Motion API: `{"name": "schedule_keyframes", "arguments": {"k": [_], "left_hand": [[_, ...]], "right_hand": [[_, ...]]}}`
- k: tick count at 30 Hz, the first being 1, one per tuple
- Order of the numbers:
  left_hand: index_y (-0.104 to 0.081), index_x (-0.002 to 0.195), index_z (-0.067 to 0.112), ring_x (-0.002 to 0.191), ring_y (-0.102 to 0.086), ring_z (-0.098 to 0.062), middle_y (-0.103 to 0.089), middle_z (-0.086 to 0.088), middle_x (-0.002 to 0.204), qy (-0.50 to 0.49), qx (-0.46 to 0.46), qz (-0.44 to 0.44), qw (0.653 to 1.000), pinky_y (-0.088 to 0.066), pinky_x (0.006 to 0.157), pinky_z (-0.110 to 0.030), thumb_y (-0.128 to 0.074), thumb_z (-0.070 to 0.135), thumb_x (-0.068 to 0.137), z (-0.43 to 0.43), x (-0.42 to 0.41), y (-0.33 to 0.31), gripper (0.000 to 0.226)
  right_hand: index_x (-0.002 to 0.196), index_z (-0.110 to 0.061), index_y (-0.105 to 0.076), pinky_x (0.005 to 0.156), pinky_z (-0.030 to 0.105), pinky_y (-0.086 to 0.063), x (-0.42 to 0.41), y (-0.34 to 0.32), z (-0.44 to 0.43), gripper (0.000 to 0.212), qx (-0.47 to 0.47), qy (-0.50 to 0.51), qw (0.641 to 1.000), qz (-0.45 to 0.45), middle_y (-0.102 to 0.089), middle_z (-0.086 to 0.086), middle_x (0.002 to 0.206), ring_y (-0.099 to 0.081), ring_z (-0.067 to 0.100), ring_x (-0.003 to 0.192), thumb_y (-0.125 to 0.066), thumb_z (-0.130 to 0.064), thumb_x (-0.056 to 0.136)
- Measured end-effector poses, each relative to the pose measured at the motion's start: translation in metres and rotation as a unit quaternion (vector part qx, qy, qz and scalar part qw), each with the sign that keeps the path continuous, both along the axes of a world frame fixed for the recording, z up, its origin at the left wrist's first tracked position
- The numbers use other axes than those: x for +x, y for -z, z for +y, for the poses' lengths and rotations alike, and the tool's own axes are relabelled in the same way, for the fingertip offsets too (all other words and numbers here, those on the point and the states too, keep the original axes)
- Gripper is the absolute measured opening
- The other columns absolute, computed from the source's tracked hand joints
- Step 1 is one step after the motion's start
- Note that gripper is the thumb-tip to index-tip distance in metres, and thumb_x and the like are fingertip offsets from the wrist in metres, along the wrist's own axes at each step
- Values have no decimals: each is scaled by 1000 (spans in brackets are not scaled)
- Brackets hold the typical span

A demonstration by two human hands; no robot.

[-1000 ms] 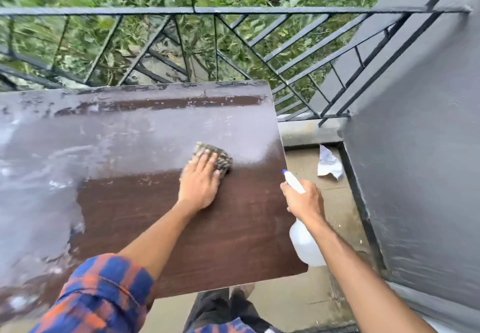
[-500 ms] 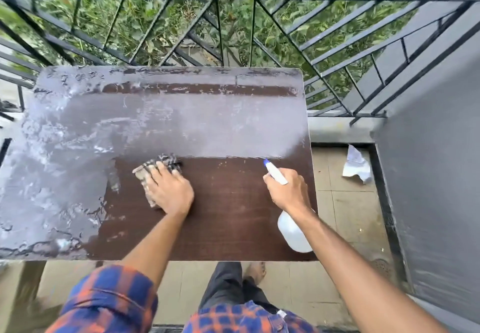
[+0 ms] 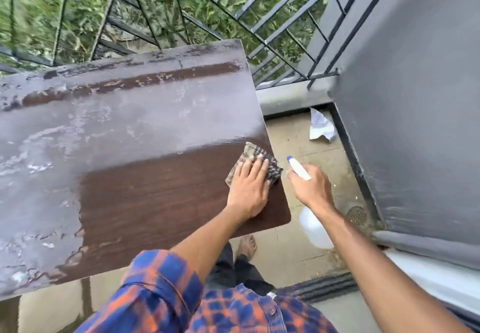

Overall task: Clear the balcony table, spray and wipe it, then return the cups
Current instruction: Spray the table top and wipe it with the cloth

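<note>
The brown wooden table (image 3: 145, 197) is wet and grey with spray over its far and left parts, dark and wiped near me. My left hand (image 3: 249, 190) presses flat on a checked cloth (image 3: 262, 161) at the table's right edge. My right hand (image 3: 311, 190) hangs just past that edge, closed around a white spray bottle (image 3: 315, 229) with a blue-tipped nozzle (image 3: 297, 168) pointing up and left. No cups are in view.
A black metal railing (image 3: 233, 16) runs behind the table with greenery beyond. A grey wall (image 3: 415, 99) stands on the right. A crumpled white paper (image 3: 320, 129) and a floor drain (image 3: 357, 214) lie on the tiled floor. My foot (image 3: 248, 245) shows under the table's edge.
My left hand has swept the cloth from the table's middle-left to its right edge. The right hand with the bottle has stayed beside the right edge. The camera has swung.
</note>
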State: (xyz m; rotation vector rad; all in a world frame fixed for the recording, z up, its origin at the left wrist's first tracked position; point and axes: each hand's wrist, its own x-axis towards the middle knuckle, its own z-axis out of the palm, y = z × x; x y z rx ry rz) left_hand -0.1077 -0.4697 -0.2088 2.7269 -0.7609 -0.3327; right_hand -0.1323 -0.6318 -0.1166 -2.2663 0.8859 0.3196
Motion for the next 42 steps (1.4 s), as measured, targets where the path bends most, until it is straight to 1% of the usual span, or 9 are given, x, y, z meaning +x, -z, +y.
{"name": "schedule_keyframes", "arguments": {"k": [4,10,15,20,25,29,34,38,42], "left_hand": [[-29,158,18,152,-24,-26,-29,-2,164,167,4,-12,986,-16,125,-44,-30,42,105,21,-12,6,58],[-31,157,20,151,-25,-26,-30,-2,164,210,-10,5,978,-20,124,-43,-33,44,106,56,-23,7,57],[-41,153,20,150,-29,-25,-34,-3,162,72,-45,-6,996,-27,121,-44,-39,44,104,108,-33,3,55],[-45,150,18,146,-36,-26,-41,-6,158,-78,-17,-30,996,-34,116,-47,-41,46,102,213,-36,3,56],[-42,150,8,147,-35,-31,-41,-16,156,-251,18,-42,967,-27,121,-46,-35,43,104,342,-62,6,59],[-39,151,5,147,-32,-35,-38,-20,157,-358,27,-31,933,-25,121,-49,-27,46,104,393,-110,8,64],[-34,155,8,150,-25,-34,-31,-15,162,-396,9,-10,918,-18,124,-46,-34,39,104,367,-152,5,60],[-34,155,9,149,-28,-34,-32,-13,162,-372,-4,-6,928,-26,121,-51,-33,40,104,367,-159,6,59],[-36,154,12,148,-30,-33,-35,-11,160,-370,-8,0,929,-29,118,-52,-35,42,103,370,-156,3,59]], "right_hand": [[78,-5,-64,68,38,-43,-29,7,-2,26,8,29,999,13,-62,4,67,-60,43,79,-66,-27,93],[64,-8,-54,65,37,-41,-59,16,22,38,31,43,998,39,-55,4,59,-57,40,72,-67,-29,93],[64,-8,-51,68,42,-46,-62,10,61,39,44,4,998,43,-55,7,62,-58,42,73,-66,-30,93],[59,-14,-45,65,38,-40,-49,-1,107,41,40,-46,997,42,-52,2,59,-54,40,72,-63,-29,93],[56,-21,-49,70,39,-42,-36,-11,175,41,54,-92,994,34,-53,-1,61,-56,40,76,-63,-31,93],[60,-15,-49,69,38,-41,-35,-16,240,38,64,-126,989,33,-57,2,61,-59,42,78,-62,-28,92],[60,-17,-51,68,38,-41,-44,-18,305,37,70,-177,981,40,-58,2,64,-59,41,79,-62,-29,93],[60,-28,-59,67,37,-40,-47,-19,346,32,68,-217,973,38,-59,2,67,-58,40,77,-60,-31,92],[62,-27,-58,68,38,-42,-45,-21,371,32,62,-232,971,25,-61,6,69,-60,44,80,-60,-33,93]]}}
